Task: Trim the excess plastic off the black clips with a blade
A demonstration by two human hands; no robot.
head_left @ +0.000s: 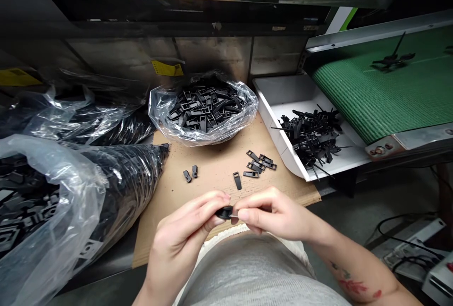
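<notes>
Head view: left hand (186,230) partly hides black part (224,212).

I can read no text from my position. Markings on the centre yellow label (167,68), at the rear panel (212,53), and left yellow label (17,77) are illegible.

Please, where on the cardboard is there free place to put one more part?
Nearly bare, apart from specks: the cardboard between the left-side bag and the left hand, and a strip between the middle bag and the two small pieces. It is crowded near the white tray, where loose parts lie clustered.
</notes>
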